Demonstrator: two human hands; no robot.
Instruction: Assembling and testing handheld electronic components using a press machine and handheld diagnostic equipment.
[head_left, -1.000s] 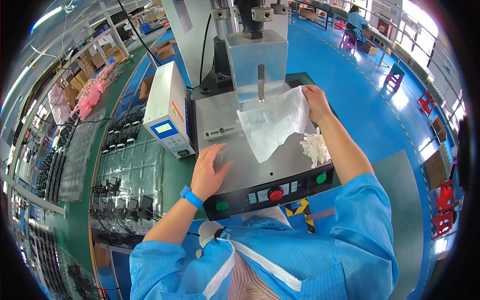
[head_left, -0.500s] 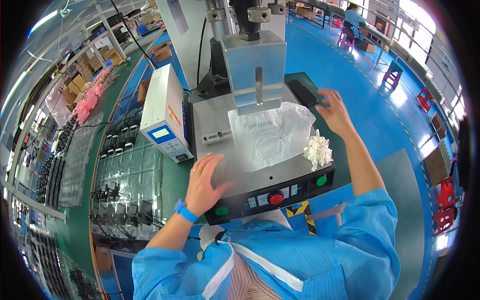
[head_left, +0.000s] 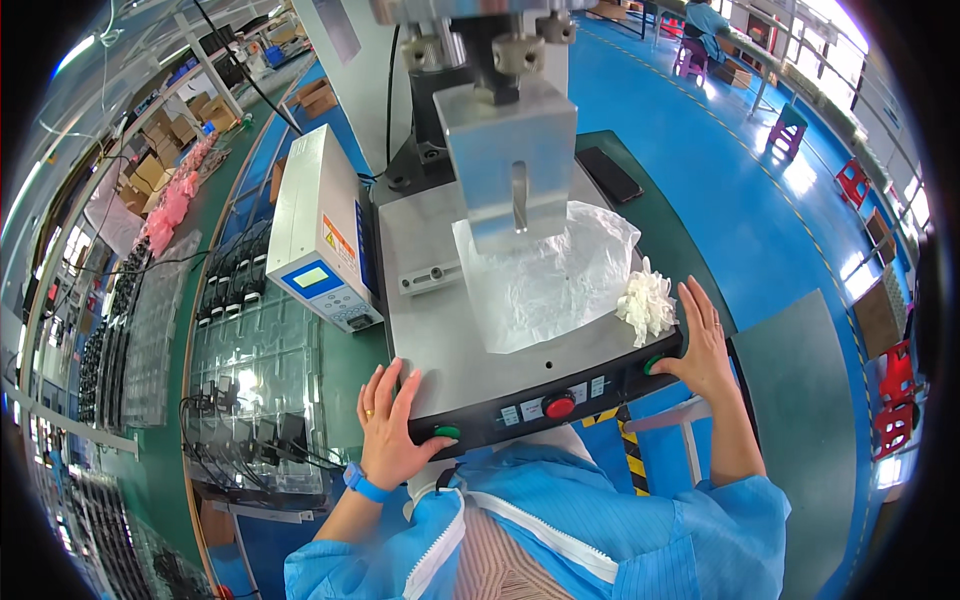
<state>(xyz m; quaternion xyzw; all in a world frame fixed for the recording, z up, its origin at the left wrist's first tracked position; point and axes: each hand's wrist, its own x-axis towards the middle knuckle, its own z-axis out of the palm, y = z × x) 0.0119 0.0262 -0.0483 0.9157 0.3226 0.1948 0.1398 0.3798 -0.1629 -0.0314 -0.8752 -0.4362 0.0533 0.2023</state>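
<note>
My left hand (head_left: 388, 430) rests at the front left corner of the press machine, its thumb on a green button (head_left: 447, 432). At the right corner my right hand (head_left: 703, 348) has its thumb against the other green button (head_left: 652, 364). Fingers of both hands are stretched out, and neither holds anything. Between the buttons sits a red button (head_left: 559, 405). A clear plastic bag (head_left: 545, 300) lies flat on the metal plate (head_left: 430, 345). The metal block of the press (head_left: 508, 160) stands over the bag's far part; whether they touch I cannot tell.
A bundle of cream-white strips (head_left: 648, 304) lies at the plate's right edge. Behind it is a dark phone (head_left: 609, 175). A white control box (head_left: 318, 235) with a small screen stands left. Black adapters (head_left: 240, 275) fill clear trays further left. A person (head_left: 706, 28) sits far right.
Both hands have come down onto the machine's front corners, thumbs now at the green buttons. The metal block sits lower over the bag in the picture, while the view has shifted slightly.
</note>
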